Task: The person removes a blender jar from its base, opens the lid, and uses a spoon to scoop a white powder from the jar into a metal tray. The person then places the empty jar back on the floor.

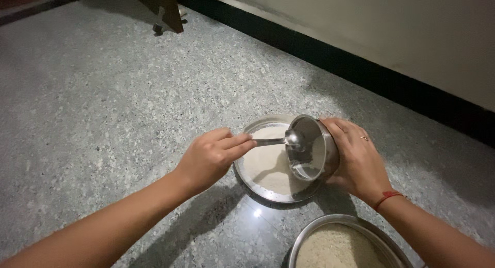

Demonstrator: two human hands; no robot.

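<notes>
**Over the steel plate: a tilted bowl being scraped with a spoon**

On the speckled stone floor (129,93) sits a round steel plate (252,183) carrying a thin, pale layer of fine grain or flour. The right hand (356,157) wraps around the back of a small steel bowl (312,147), fingers curled closed over its outer wall, and tips it steeply so that the mouth faces left and slightly downward above the plate. This tilt places the bowl's lip directly over the pale heap, so anything leaving the bowl lands on the plate rather than the floor. The left hand (211,157) pinches the handle of a metal spoon (281,141) between thumb and closed fingers; the spoon's head reaches into the bowl's mouth, lying against the inner wall, a position suited to drawing out what clings there. A little residue shows low inside the bowl. A red thread encircles the right wrist, and a ring sits on one finger. Near the lower edge, a second, larger steel vessel (309,237) holds coarser pale grain, standing just beside the plate. A dark skirting band (361,67) runs along the wall behind.
</notes>
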